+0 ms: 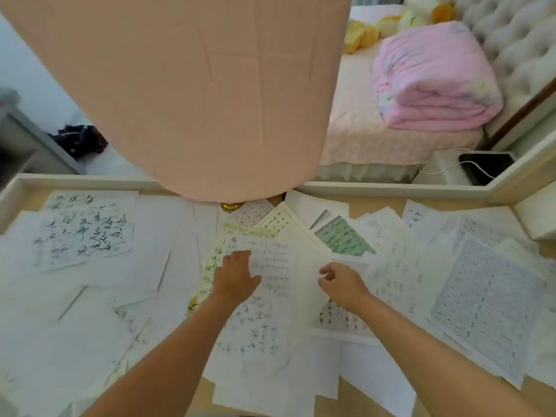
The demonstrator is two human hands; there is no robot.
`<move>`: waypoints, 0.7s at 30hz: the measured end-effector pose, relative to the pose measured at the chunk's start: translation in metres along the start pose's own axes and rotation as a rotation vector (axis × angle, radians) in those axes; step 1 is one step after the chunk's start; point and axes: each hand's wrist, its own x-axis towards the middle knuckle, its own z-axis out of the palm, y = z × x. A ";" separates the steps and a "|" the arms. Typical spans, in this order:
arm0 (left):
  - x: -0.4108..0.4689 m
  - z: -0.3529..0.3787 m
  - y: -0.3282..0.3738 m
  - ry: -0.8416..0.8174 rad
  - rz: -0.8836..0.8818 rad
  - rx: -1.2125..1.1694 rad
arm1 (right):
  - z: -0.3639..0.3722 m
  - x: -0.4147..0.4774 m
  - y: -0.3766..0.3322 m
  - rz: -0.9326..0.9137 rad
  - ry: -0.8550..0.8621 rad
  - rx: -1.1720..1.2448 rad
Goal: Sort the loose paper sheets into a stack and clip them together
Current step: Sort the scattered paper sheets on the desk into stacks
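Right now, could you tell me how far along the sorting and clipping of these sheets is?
Barely begun. Done: nothing stacked; loose sheets cover the desk in an overlapping scatter. In hand: the left hand rests on a printed sheet in the middle, the right hand curls beside it, grip unclear. Left: gathering everything, squaring it, clipping; no clip is visible.

Loose paper sheets (90, 326) are scattered flat and overlapping from left to right, unstacked and unclipped. A brush-calligraphy sheet (87, 233) is laid far left, a green gridded sheet (346, 239) far centre, and a densely gridded sheet (487, 299) at right.
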 end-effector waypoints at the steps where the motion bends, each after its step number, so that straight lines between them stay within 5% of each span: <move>1: 0.005 0.000 -0.003 -0.001 -0.102 0.013 | 0.007 0.014 -0.003 0.000 0.008 0.052; 6: 0.008 0.015 -0.015 -0.012 -0.493 -0.200 | 0.055 0.045 -0.029 0.105 -0.021 0.259; 12: -0.003 0.030 -0.023 0.053 -0.491 -0.336 | 0.089 0.055 -0.043 0.417 -0.005 0.630; 17: -0.003 0.022 -0.044 0.110 -0.494 -0.711 | 0.087 0.057 -0.044 0.302 -0.033 0.525; 21: 0.000 0.011 -0.052 0.022 -0.368 -0.769 | 0.072 0.045 -0.045 0.232 0.136 0.533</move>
